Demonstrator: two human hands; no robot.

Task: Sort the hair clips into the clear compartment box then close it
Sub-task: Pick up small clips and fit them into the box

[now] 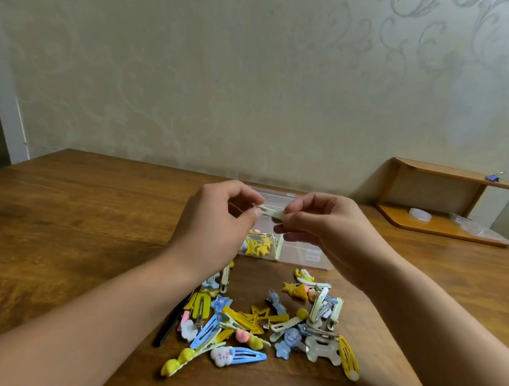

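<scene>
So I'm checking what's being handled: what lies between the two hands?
In the head view, a pale clip, pinched at either end by the left hand and right hand, above the box.

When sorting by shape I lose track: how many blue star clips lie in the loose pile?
2. One blue star sits left of the pile's middle; the second blue star lower, right of middle. Others may hide underneath.

Wooden table (80, 210) carries the clear compartment box (303, 250), with the loose hair clip pile (268, 323) just in front of it, a black stick-like item (172, 322) at the pile's left edge, and a wooden shelf unit (445, 203) far right of the box.
</scene>
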